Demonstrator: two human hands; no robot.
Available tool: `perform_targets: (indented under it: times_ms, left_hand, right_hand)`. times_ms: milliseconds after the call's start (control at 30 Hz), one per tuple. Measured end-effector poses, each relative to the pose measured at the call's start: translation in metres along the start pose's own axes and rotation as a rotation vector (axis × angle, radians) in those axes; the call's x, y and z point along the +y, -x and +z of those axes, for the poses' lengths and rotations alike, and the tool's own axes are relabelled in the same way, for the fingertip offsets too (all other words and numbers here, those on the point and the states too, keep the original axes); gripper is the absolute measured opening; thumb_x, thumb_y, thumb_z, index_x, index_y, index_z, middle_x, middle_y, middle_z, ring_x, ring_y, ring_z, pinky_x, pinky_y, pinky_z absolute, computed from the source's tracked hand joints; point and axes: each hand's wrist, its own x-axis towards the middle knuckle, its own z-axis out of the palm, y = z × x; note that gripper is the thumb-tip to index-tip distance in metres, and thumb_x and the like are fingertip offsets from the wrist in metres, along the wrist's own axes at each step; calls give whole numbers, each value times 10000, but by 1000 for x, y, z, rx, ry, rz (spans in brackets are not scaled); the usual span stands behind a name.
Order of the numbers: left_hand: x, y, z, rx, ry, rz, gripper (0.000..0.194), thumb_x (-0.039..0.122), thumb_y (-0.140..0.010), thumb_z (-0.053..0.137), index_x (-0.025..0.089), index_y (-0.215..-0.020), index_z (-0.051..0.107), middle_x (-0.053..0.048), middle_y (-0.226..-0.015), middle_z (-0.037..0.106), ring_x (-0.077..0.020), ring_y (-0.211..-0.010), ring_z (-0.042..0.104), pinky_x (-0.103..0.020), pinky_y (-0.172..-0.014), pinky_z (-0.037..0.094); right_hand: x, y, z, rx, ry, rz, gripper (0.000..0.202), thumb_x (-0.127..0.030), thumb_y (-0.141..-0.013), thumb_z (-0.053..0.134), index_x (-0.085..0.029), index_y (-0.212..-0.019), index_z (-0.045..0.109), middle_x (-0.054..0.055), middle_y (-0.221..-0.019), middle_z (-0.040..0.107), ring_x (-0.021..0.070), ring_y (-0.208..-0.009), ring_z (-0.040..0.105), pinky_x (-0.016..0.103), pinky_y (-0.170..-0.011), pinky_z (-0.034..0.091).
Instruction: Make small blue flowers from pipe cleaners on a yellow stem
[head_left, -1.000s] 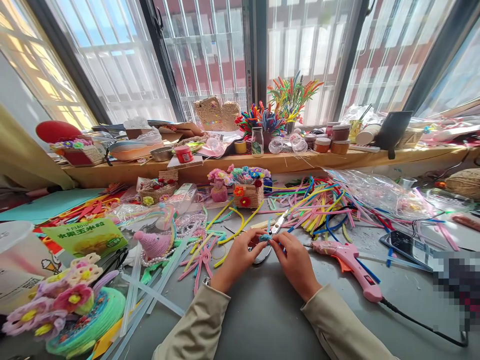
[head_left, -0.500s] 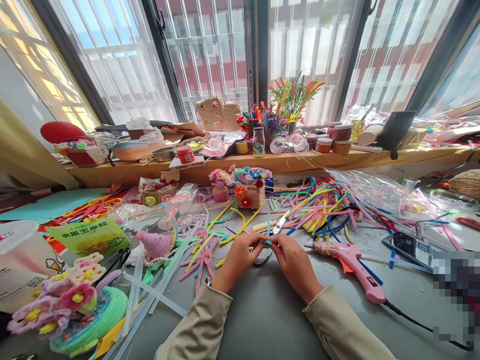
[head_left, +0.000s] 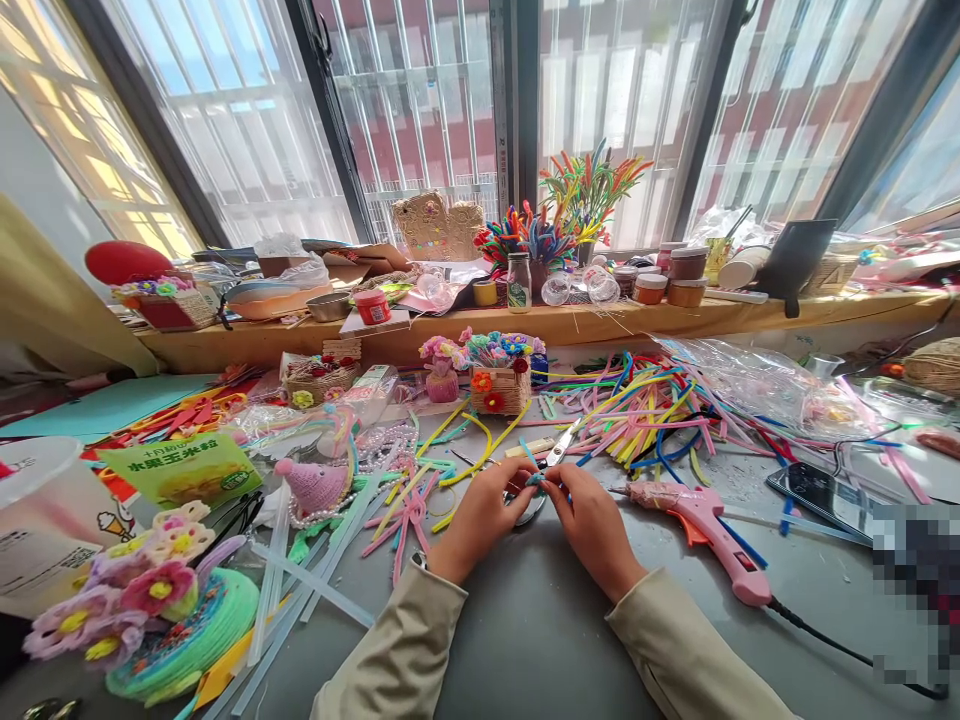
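A small blue pipe cleaner [head_left: 535, 480] is pinched between the fingertips of both hands over the grey table, one end of it sticking up. My left hand [head_left: 480, 515] is closed on its left side, and my right hand [head_left: 592, 522] is closed on its right side. The fingertips of the two hands nearly meet. Just behind them lie scissors [head_left: 559, 447], blades pointing away, their handles partly hidden by the hands. To the right of my right hand a pink glue gun [head_left: 701, 520] rests on its side.
Loose pipe cleaners [head_left: 645, 410] heap behind the right hand. Clear glue sticks [head_left: 315, 588], a pink crocheted cone [head_left: 311, 487] and a flower piece [head_left: 161, 590] lie left. A phone [head_left: 821, 500] is far right. A flower basket [head_left: 501, 388] stands behind.
The upright end of the blue pipe cleaner now leans to the left, and its held part looks more bunched. My left hand has turned slightly. The camera view has shifted a little.
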Motion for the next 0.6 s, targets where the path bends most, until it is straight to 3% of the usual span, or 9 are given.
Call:
perform_targets:
  times_ms: [233,600]
  left_hand:
    - [0,-1,0,-17,102,-38,128,202,-733,444,178,-836,517,-6,-707,595,-114,-639,557,-199,-584,421]
    - [-3,0,-3,-6,-204,82,160,137,-747,419,181,-825,552,-26,-823,604,-140,-790,534,-229,-721,388]
  right_hand:
    - [-1,-1,-1,-7,28,-22,156,-262,-811,370,-180,-768,494,27,-733,551,151,-700,496,243,-617,366]
    - [-1,0,1,-79,132,-47,118,-200,-796,405,-175,-753,512,24,-733,557,159,-719,500,233,-612,362]
